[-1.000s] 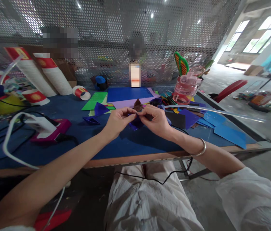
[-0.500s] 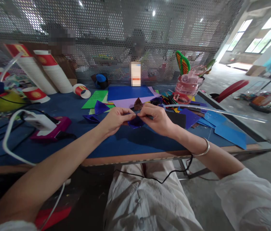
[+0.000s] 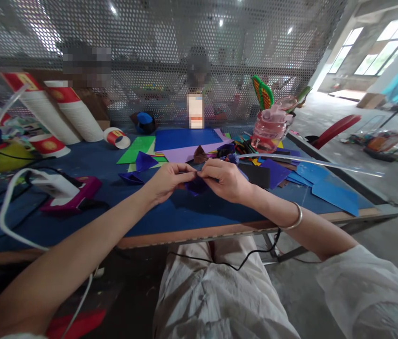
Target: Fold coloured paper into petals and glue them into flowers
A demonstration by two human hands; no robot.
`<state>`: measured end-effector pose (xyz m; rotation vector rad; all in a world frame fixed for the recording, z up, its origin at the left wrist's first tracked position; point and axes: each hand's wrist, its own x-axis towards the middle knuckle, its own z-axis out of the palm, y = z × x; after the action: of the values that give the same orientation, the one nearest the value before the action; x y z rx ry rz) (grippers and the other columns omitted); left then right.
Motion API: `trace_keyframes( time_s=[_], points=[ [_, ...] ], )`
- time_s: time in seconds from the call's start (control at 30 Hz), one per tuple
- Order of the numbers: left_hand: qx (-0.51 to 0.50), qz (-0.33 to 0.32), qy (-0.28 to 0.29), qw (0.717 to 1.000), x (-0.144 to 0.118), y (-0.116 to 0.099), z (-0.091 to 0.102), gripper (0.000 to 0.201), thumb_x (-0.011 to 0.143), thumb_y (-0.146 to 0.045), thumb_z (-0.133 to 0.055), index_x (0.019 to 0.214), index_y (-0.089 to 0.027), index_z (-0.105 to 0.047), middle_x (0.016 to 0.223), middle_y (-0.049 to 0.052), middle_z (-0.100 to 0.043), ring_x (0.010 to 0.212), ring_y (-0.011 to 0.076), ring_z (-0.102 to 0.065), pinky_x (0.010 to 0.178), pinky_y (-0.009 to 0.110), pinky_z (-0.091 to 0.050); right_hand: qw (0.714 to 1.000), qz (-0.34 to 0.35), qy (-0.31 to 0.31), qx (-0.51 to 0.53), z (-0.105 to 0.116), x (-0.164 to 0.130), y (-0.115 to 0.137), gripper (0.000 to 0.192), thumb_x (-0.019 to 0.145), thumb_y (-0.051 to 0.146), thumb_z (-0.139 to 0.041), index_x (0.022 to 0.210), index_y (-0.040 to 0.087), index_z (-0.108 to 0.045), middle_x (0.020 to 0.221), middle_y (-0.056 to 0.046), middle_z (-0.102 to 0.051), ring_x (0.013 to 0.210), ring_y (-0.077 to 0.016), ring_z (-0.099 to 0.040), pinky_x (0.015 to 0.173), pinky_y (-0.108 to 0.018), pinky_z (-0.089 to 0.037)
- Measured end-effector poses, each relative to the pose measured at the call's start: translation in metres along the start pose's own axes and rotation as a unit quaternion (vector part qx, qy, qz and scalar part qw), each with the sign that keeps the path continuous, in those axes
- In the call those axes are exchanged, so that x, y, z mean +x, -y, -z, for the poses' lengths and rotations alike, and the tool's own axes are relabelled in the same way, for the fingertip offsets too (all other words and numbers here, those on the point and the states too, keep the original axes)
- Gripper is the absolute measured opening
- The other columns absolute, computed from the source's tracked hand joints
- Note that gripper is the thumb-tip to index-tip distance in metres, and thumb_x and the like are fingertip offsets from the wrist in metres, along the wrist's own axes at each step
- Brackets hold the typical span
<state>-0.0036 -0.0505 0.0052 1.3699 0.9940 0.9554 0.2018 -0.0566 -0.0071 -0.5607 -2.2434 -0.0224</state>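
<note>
Between my hands hangs a dark purple folded piece (image 3: pixel 196 186), which looks like craft foam or felt. My left hand (image 3: pixel 169 180) pinches its upper edge between thumb and fingertips. From the other side my right hand (image 3: pixel 226 179) pinches the same piece, fingertips almost meeting the left ones. My fingers cover most of its top. To the left lie more purple folded pieces (image 3: pixel 145 161) on the blue table. Just behind my fingers stands a small brown folded piece (image 3: pixel 199 154).
Blue, green and lilac sheets (image 3: pixel 188 138) lie at the back. On the right are a pink bottle (image 3: pixel 271 127), a clear tube (image 3: pixel 312 161) and blue sheets (image 3: pixel 336 195). Paper cup stacks (image 3: pixel 78 115) and a magenta power strip (image 3: pixel 71 197) occupy the left.
The whole view has shifted slightly. Both hands still pinch the purple piece at nearly the same place, with the fingertips a little repositioned on its edge.
</note>
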Motion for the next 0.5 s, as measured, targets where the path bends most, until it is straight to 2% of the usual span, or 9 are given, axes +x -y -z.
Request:
trace_keyframes(
  time_s=[0.2,0.37,0.5],
  points=[
    [-0.028,0.028,0.039,0.998,-0.0015,-0.0057,0.0022,0.035,0.05,-0.04,-0.098,0.07,-0.019,-0.078,0.066,0.003,-0.07,0.054,0.0119,-0.059,0.049,0.023,-0.049,0.998,0.043,0.014,-0.037,0.0015,-0.0008,-0.0003,0.026,0.099,0.01,-0.044,0.09,0.019,-0.067,0.09,-0.009,-0.066,0.087,-0.0193,-0.062,0.079,-0.033,-0.053],
    [0.015,-0.019,0.001,1.0,-0.0027,-0.0033,-0.0026,0.034,0.053,-0.041,-0.094,0.071,-0.017,-0.077,0.067,0.002,-0.07,0.057,0.0123,-0.06,0.051,0.022,-0.048,0.997,0.024,0.003,-0.068,-0.0044,-0.0047,-0.0012,0.028,0.092,0.003,-0.044,0.086,0.02,-0.065,0.087,-0.008,-0.065,0.083,-0.0189,-0.059,0.076,-0.031,-0.05],
    [0.08,-0.076,-0.034,0.993,-0.0005,0.001,-0.0024,0.028,0.063,-0.04,-0.085,0.073,-0.017,-0.075,0.066,0.001,-0.068,0.055,0.0113,-0.055,0.051,0.023,-0.044,0.999,-0.034,-0.027,-0.009,-0.0059,-0.0032,0.0032,0.021,0.091,0.008,-0.048,0.09,0.018,-0.066,0.091,-0.008,-0.069,0.084,-0.0178,-0.063,0.075,-0.029,-0.05]
  ],
)
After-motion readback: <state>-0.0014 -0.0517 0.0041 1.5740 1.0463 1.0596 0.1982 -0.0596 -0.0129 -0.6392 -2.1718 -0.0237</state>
